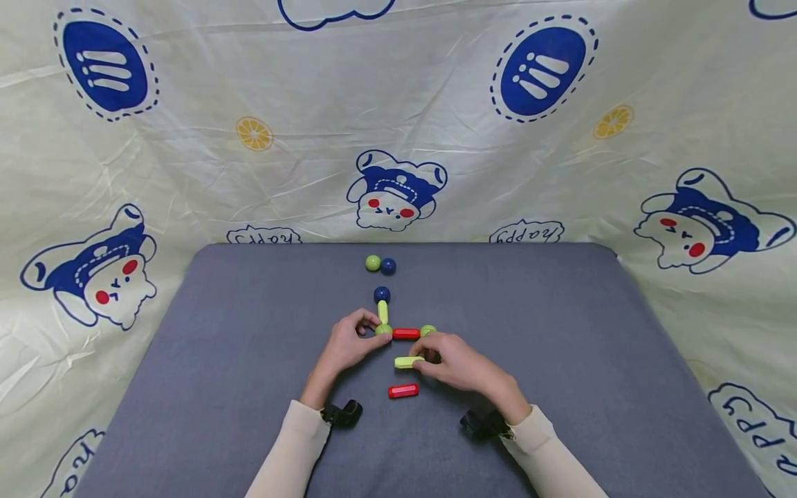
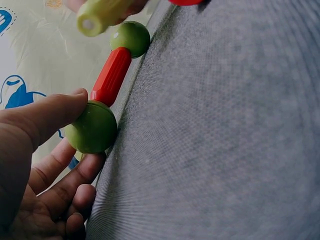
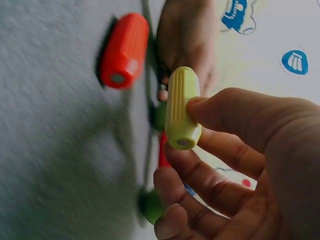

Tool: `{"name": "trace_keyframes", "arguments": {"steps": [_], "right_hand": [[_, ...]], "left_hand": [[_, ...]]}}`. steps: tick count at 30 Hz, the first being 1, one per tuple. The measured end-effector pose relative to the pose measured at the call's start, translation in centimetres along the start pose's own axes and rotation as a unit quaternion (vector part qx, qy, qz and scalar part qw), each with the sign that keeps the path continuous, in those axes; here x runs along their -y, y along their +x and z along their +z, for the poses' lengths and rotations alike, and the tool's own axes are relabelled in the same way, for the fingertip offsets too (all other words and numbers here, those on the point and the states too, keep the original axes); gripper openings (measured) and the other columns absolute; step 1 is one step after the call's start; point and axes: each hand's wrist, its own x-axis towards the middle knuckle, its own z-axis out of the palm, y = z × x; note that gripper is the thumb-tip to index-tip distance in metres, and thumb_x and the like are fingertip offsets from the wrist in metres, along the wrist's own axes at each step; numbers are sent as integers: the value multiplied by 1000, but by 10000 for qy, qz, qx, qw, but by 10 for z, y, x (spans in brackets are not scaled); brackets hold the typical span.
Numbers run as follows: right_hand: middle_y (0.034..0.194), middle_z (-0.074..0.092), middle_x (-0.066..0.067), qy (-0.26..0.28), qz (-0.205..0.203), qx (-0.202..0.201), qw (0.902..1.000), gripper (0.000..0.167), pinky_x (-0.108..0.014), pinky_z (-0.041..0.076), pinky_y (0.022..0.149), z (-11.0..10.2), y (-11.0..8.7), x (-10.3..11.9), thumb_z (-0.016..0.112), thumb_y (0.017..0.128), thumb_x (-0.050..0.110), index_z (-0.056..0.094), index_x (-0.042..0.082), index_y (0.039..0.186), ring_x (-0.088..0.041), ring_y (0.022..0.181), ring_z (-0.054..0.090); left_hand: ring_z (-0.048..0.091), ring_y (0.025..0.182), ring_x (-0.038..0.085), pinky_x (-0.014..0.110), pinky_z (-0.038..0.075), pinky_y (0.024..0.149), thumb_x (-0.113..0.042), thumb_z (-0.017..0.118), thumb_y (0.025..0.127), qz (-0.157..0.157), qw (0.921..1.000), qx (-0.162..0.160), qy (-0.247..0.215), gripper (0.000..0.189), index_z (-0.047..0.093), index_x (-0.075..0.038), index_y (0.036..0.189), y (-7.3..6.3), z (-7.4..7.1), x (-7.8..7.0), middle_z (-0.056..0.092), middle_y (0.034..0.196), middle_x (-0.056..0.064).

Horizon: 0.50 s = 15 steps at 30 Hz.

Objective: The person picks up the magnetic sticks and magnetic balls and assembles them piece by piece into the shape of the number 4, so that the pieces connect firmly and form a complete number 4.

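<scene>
My left hand [image 1: 350, 340] pinches a green ball [image 2: 91, 127] between thumb and fingers. A red rod [image 1: 406, 333] runs from that ball to another green ball [image 1: 427, 330] on its right. From the held ball a yellow rod [image 1: 382, 312] leads away to a blue ball [image 1: 382, 294], making an L shape. In my right hand [image 1: 457, 361] a loose yellow rod [image 3: 183, 107] with ridged sides and a metal end is pinched between thumb and fingers, on the near side of the joined pieces. A second red rod [image 1: 403, 391] lies loose closer to me.
A loose green ball [image 1: 373, 263] and a loose blue ball [image 1: 389, 266] sit side by side near the far edge of the grey table [image 1: 249, 387]. Behind it hangs a pale printed cloth [image 1: 398, 90]. Each wrist wears a dark camera.
</scene>
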Motion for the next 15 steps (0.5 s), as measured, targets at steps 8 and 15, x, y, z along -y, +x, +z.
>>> {"name": "trace_keyframes", "arguments": {"steps": [8,15], "right_hand": [[104,71,0,-92,89,-593,9982,18,-27,51,73,-27,7,2,69,99,18,74,10,115,-10,84,59],[110,68,-7,-22,112,-1059,9943,22,-31,51,75,-40,18,-1,67,101,16,72,7,121,-17,91,59]], "left_hand": [[55,87,16,31,43,81,-28,86,85,20,10000,0,-39,27,70,-14,102,0,0,0,74,97,2],[55,87,17,31,44,81,-28,86,85,48,10000,48,-44,27,70,-14,102,0,0,1,74,98,2]]}}
